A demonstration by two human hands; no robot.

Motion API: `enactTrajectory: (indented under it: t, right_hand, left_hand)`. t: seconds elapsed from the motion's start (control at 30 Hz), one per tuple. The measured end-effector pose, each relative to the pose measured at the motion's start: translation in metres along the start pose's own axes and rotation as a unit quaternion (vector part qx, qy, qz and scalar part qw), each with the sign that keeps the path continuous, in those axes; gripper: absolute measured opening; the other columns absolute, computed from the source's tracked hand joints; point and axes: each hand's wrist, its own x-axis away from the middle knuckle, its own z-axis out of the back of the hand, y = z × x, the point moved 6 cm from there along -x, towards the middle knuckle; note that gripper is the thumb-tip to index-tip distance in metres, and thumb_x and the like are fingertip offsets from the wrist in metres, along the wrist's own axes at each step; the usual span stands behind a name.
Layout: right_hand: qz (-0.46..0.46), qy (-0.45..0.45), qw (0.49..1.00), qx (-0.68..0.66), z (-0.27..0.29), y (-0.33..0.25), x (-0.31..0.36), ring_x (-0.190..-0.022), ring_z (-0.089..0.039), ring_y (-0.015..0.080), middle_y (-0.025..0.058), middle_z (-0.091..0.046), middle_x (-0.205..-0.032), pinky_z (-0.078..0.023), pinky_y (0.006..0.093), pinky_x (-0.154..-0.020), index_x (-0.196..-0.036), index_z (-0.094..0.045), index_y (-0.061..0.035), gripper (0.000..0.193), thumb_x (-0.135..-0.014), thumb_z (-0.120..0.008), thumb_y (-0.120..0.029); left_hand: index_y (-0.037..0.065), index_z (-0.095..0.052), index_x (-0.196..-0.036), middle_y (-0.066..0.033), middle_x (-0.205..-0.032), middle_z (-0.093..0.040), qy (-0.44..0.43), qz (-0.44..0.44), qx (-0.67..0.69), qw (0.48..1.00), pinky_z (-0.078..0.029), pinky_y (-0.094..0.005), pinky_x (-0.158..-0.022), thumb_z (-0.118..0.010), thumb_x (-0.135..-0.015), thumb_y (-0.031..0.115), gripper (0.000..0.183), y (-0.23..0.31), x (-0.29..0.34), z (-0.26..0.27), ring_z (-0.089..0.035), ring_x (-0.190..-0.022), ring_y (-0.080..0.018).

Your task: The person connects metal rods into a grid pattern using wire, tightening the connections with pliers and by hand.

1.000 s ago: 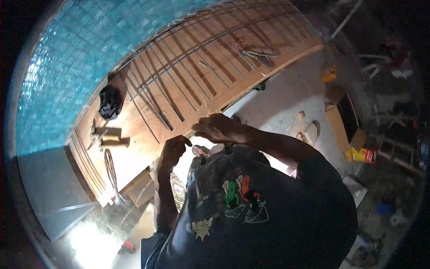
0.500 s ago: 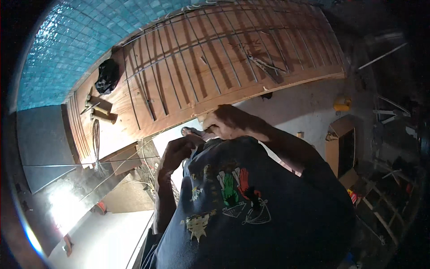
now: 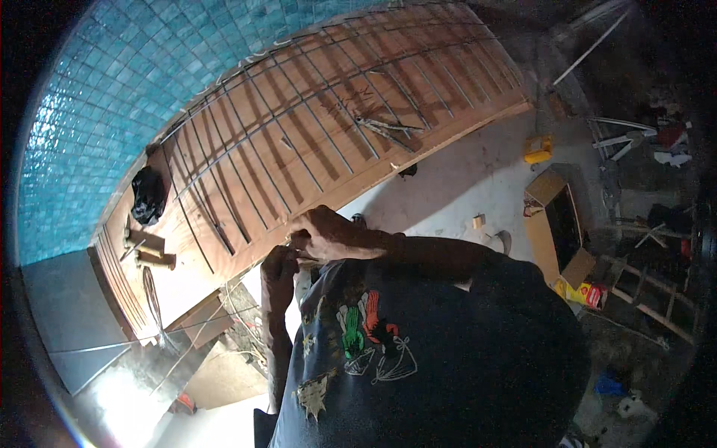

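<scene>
My left hand [image 3: 279, 264] and my right hand [image 3: 323, 234] meet in front of my shirt, close to the near edge of a plywood board [image 3: 196, 254]. The fingers of both are closed and pressed together; whatever they pinch is too small or hidden to name. Thin steel rods [image 3: 302, 153] lie across the board, crossed by longer ones. A loop of thin wire [image 3: 151, 295] hangs over its left end, beside a wooden-handled tool [image 3: 155, 259]. Farther right on the board lie pincers [image 3: 385, 125] among short loose pieces.
A black plastic bag [image 3: 149, 196] rests at the board's left. Blue tiled wall [image 3: 112, 127] rises behind. One long rod [image 3: 97, 348] reaches in from the left toward my left forearm. On the floor at right are a yellow container [image 3: 538, 148], a cardboard box [image 3: 547, 224] and a wooden ladder-like frame [image 3: 653, 299].
My view has shifted, so the board appears lower and farther left. Both hands have drawn closer together, the right now beside and above the left, near the board's edge.
</scene>
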Motion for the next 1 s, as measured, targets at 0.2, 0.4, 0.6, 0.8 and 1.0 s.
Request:
enactTrajectory:
  t: [0.2,0.4,0.6,0.8,1.0]
  right_hand:
    - [0.028,0.126,0.988,-0.081,0.033,0.005,0.007,-0.076,-0.069,0.0322,0.0182,-0.069,-0.085,-0.053,0.0413,-0.069,-0.096,-0.065,0.0012,0.021,-0.084,-0.07,-0.016]
    - [0.07,0.073,0.993,-0.054,0.051,-0.019,0.0,-0.078,-0.069,0.023,0.0133,-0.07,-0.085,-0.054,0.0337,-0.071,-0.105,-0.067,0.0007,0.02,-0.085,-0.065,-0.002]
    - [0.044,0.089,0.994,0.046,0.046,-0.025,0.004,-0.08,-0.067,0.0232,0.0141,-0.069,-0.09,-0.052,0.033,-0.07,-0.098,-0.069,0.0011,0.013,-0.088,-0.068,-0.006]
    - [0.063,0.041,0.993,-0.088,0.03,-0.003,0.003,-0.076,-0.065,0.0206,0.0125,-0.063,-0.085,-0.05,0.0323,-0.066,-0.096,-0.066,0.0019,0.014,-0.092,-0.066,-0.011]
    - [0.034,0.027,0.992,-0.119,0.02,-0.003,-0.02,-0.089,-0.058,0.0153,0.0075,-0.058,-0.098,-0.047,0.03,-0.077,-0.11,-0.058,-0.0012,0.024,-0.1,-0.056,-0.023]
  left_hand:
    - [0.001,-0.059,-0.093,-0.0001,-0.073,-0.054,0.025,-0.013,0.028,0.999,-0.04,-0.0254,-0.06,-0.056,-0.098,0.022,0.022,0.012,-0.011,-0.01,-0.047,-0.067,-0.0084]
    - [0.002,-0.06,-0.099,-0.0004,-0.077,-0.055,-0.007,-0.02,0.082,0.996,-0.04,-0.0243,-0.057,-0.054,-0.099,0.02,0.019,-0.003,-0.026,-0.016,-0.048,-0.066,-0.008]
    - [0.0,-0.06,-0.106,-0.0042,-0.082,-0.061,-0.087,0.076,0.125,0.985,-0.047,-0.0261,-0.06,-0.053,-0.098,0.018,0.02,0.023,-0.025,-0.021,-0.056,-0.066,-0.0108]
    - [0.002,-0.065,-0.104,-0.011,-0.082,-0.06,0.043,-0.279,-0.027,0.959,-0.048,-0.0357,-0.059,-0.073,-0.077,0.006,0.029,0.044,-0.022,-0.012,-0.061,-0.071,-0.0257]
    - [0.002,-0.064,-0.101,-0.0106,-0.083,-0.059,0.089,-0.249,0.01,0.964,-0.049,-0.0368,-0.061,-0.073,-0.076,0.004,0.026,0.054,-0.03,0.004,-0.061,-0.072,-0.0272]
